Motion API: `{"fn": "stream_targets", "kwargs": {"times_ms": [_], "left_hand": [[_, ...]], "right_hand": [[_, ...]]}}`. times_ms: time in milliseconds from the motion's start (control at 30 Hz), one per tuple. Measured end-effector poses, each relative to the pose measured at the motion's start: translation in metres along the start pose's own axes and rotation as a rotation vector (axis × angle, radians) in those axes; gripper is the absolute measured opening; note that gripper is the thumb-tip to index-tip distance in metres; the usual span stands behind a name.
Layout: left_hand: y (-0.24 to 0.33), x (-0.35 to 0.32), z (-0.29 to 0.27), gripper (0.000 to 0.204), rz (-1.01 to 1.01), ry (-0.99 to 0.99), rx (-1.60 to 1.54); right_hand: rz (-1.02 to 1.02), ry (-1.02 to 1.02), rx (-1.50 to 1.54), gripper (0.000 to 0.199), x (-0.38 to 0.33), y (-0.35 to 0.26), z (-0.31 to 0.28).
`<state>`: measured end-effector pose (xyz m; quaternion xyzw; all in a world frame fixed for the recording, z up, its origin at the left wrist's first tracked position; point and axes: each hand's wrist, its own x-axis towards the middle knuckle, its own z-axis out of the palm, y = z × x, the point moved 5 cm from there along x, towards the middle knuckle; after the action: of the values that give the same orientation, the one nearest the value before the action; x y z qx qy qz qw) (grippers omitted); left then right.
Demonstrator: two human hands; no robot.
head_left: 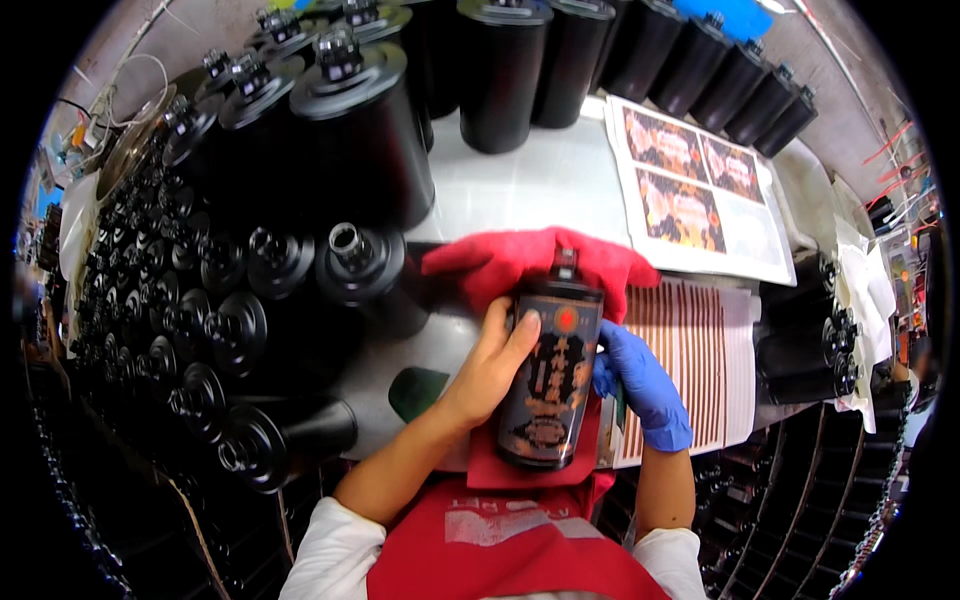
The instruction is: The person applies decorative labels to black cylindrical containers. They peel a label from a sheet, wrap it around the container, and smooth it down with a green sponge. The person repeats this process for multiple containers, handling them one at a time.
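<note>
A black bottle (552, 385) with an orange-and-copper decorated front and a short neck lies across a folded red cloth (540, 250) in front of me. My bare left hand (492, 362) grips its left side, the thumb resting on the front face. Against the bottle's right edge is my blue-gloved right hand (645, 385), its fingers curled in. A narrow green edge shows beneath those fingers; whether they hold it or just the bottle's side is hidden.
Upright black bottles (365, 140) crowd the left and the far side. One bottle (290, 440) lies on its side at near left. Printed label sheets (690, 185) and a sheet with brown strips (690, 370) lie on the right. A dark green piece (415, 392) rests by my left forearm.
</note>
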<state>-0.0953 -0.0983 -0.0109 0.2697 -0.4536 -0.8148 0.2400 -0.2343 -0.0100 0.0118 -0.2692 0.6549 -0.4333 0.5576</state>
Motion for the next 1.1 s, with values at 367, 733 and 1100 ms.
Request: {"fn": "stream_targets", "kwargs": {"times_ms": [367,733,1100], "left_hand": [[-0.003,-0.012,0.009,0.064,0.063,0.039,0.014],[-0.006,-0.047,0.009,0.063,0.102,-0.146,-0.209],[0.009,-0.097,-0.071,0.056,0.174,0.424,1.556]], "right_hand": [[-0.071,0.118,0.027,0.06,-0.015,0.02,-0.006],[-0.203,0.292,0.633,0.035,-0.061,0.032,-0.051],[-1.039,0.458,-0.887,0.021,-0.008,-0.149,-0.005]]}}
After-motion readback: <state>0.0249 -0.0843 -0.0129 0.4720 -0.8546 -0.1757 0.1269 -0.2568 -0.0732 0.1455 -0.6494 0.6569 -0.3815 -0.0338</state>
